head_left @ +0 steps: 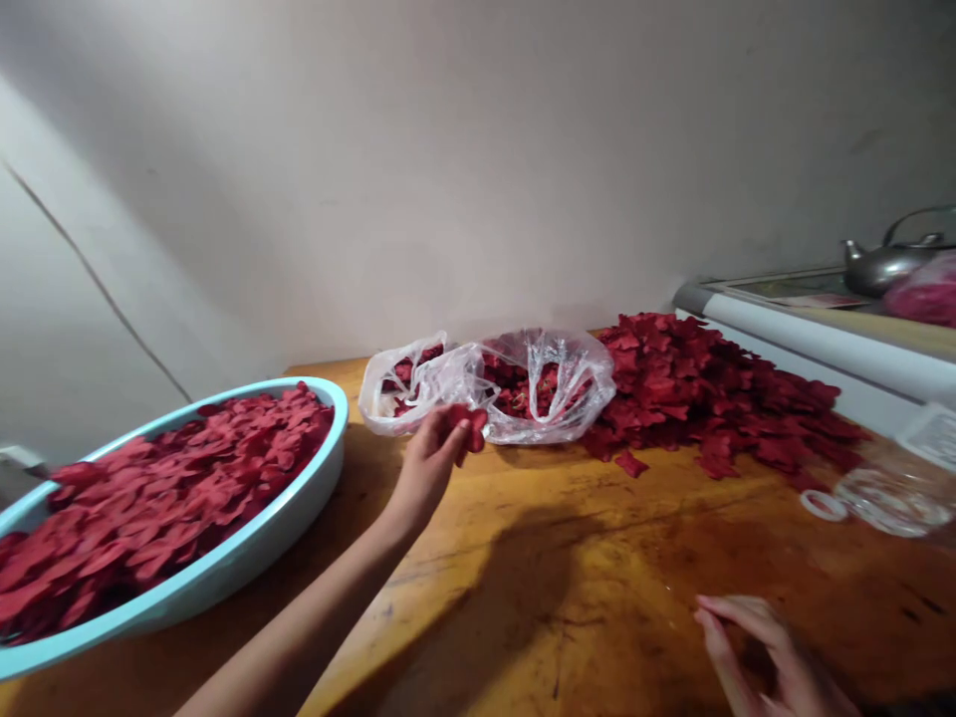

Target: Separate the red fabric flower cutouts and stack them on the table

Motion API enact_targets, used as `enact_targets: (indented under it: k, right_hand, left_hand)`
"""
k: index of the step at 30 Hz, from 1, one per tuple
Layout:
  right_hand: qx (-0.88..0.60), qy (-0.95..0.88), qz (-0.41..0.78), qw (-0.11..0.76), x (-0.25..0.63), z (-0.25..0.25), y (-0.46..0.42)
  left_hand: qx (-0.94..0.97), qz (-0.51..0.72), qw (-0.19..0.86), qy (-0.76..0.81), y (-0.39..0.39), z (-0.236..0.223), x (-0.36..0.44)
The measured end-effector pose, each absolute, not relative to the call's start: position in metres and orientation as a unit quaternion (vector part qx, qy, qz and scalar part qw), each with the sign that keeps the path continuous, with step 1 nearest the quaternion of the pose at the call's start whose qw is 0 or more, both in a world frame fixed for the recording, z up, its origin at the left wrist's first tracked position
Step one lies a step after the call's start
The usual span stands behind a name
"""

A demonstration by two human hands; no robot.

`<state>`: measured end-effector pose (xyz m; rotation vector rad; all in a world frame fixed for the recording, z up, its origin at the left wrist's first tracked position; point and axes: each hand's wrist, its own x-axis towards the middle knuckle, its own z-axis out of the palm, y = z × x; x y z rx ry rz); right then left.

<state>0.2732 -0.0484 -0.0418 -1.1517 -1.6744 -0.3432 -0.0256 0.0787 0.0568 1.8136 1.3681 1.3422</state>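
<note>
My left hand point(433, 453) reaches forward over the table, its thumb and fingers closed on a red fabric petal point(476, 428). It is just in front of two clear plastic bags, one smaller point(380, 398) and one larger point(590, 383), both with red pieces inside. Low on the right, my right hand point(769, 652) is partly cut off by the frame edge. Its thumb and index tips meet in a pinch; whatever might be between them is too small to make out. A large heap of red fabric petals point(672, 383) lies to the right of the bags.
A light blue basin point(340, 418) full of red petals stands at the left. On the right of the wooden table point(627, 588) are a clear plastic container point(892, 501) and a white ring point(823, 506). Behind them, a metal kettle point(881, 267) sits on a white-edged unit point(836, 324).
</note>
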Motion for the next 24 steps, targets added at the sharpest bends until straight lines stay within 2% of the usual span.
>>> enact_targets:
  k: [3,6,13,18,24]
  right_hand:
    - [-0.43,-0.707,-0.153,0.54,0.261,-0.032,-0.05]
    - [-0.401,-0.722,-0.16,0.54,0.255,-0.022,-0.055]
    - [-0.446,-0.692,-0.187,0.535,0.282,-0.026,-0.08]
    - [-0.487,-0.658,-0.194,0.541,0.299,-0.035,-0.089]
    - [-0.505,-0.66,-0.202,0.517,0.305,-0.044,-0.089]
  left_hand:
    - [0.759,0.376,0.311,0.431,0.067,0.055,0.03]
    - [0.835,0.261,0.318,0.366,0.067,0.054,0.085]
    - [0.931,0.05,0.173,0.316,0.085,0.04,0.162]
    - [0.954,-0.026,0.109,0.277,0.083,0.02,0.176]
    - [0.966,-0.034,0.067,0.248,0.08,0.013,0.174]
